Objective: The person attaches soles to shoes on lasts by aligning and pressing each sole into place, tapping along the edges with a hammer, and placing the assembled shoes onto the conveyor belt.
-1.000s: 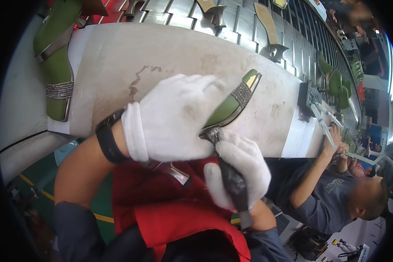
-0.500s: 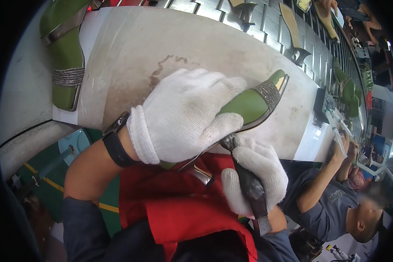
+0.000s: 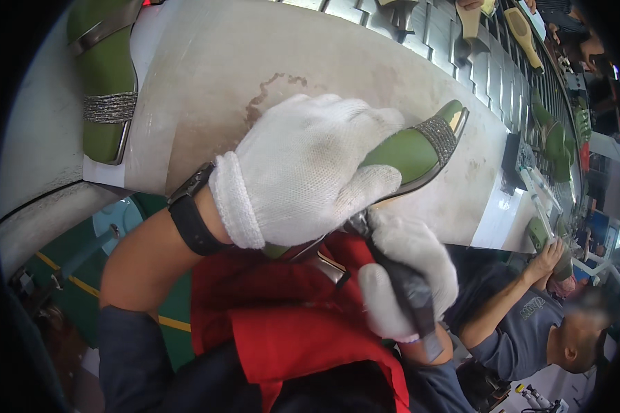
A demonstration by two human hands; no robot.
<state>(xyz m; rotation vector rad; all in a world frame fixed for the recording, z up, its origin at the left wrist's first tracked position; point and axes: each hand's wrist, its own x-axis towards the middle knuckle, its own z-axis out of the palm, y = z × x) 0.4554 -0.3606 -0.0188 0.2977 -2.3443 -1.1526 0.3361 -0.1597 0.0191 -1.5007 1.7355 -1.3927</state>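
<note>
Green leather marks the shoe (image 3: 406,155), a pointed pump with a glittery silver band near its toe, held tilted just above the near edge of the bench (image 3: 207,76). The left hand (image 3: 303,172), in a white knit glove, has its grip closed over the shoe's rear and middle, steadying it. The right hand (image 3: 406,275), also gloved, has its grip wrapped tight on a dark hand tool (image 3: 410,296) whose tip meets the shoe's sole edge (the exact contact point is hidden under the left palm). This looks like trimming or finishing along the sole line; the next move likely calls for turning the shoe slightly while keeping the tool tip on the edge. Another green shoe (image 3: 107,89) lies at the bench's far left. The bench top is pale and stained, beside a ribbed metal conveyor (image 3: 455,41). A seated co-worker (image 3: 530,323) works at the right.
</note>
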